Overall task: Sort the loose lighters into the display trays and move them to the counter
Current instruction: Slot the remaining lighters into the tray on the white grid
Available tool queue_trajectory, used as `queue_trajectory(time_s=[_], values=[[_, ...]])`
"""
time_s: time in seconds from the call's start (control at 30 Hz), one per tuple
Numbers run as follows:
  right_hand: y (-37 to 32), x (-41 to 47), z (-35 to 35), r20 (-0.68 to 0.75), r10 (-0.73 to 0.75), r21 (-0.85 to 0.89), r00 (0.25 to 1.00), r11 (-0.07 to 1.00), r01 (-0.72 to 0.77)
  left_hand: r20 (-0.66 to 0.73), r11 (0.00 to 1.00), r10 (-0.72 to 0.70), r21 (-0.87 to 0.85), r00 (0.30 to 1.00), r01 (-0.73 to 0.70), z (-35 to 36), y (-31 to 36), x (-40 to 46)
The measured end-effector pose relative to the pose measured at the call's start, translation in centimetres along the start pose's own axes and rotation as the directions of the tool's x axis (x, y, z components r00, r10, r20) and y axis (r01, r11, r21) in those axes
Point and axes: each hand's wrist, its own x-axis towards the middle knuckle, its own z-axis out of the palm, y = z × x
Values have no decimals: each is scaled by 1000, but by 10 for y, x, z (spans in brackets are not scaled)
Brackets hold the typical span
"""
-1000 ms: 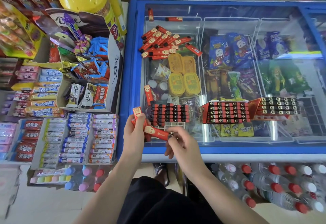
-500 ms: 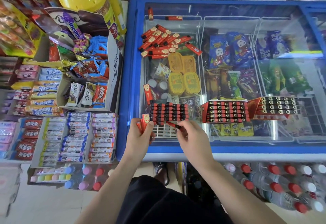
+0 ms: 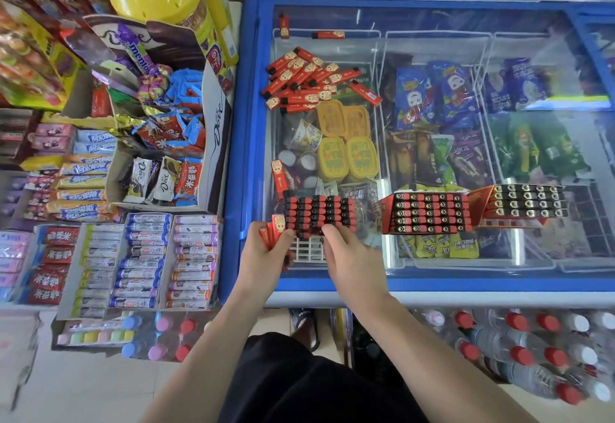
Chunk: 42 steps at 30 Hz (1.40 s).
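Three display trays stand on the glass freezer lid point(image 3: 432, 276). The left tray point(image 3: 316, 211) is partly filled, with bare white slots point(image 3: 306, 251) along its front. My left hand point(image 3: 263, 259) grips a few red lighters point(image 3: 275, 233) beside that tray's left edge. My right hand point(image 3: 349, 259) pinches one lighter point(image 3: 304, 234) down at the tray's front row. The middle tray point(image 3: 426, 213) and right tray point(image 3: 525, 204) look full. A pile of loose red lighters point(image 3: 309, 80) lies farther back on the lid.
Single lighters lie at the back point(image 3: 327, 35), in the back left corner point(image 3: 284, 25) and just behind the left tray point(image 3: 278, 174). Candy boxes point(image 3: 143, 256) crowd the shelf to the left. Water bottles point(image 3: 519, 352) sit on the floor under the freezer's front edge.
My right hand took one lighter from the bunch in my left hand and carried it forward to the left tray's front row. My left hand moved up beside the tray.
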Motion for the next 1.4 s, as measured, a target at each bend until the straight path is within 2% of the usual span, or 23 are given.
queue_trajectory(time_s=[0.1,0.27,0.43,0.67,0.87,1.2,1.27,1.3,1.4], values=[[-2,-1,2,-3,23,93,1000,995,-23,-7,1000,-1,-17,1000,1,-1,2,-1],[-14,8,-1,21,279,348,960,898,-269,-23,989,-67,-131,998,63,-1,4,-5],[-20,22,-9,180,580,484,795,651,-585,-12,964,-118,-241,993,112,0,4,-10],[-20,22,-14,233,535,423,812,696,-580,-3,968,-80,-237,997,77,7,11,-17],[-22,15,-17,308,539,566,784,558,-607,6,973,-58,-223,998,58,11,11,-18],[-24,1,-28,333,547,589,768,515,-623,25,959,-130,-250,991,132,14,17,-18],[-27,-1,-33,385,528,641,757,437,-631,42,944,-149,-292,988,155,15,18,-18],[-29,-2,-36,442,506,674,741,359,-646,51,936,-156,-312,986,164,16,19,-18],[-36,-2,-45,633,382,725,673,11,-688,63,927,-151,-338,986,164,17,20,-18]])
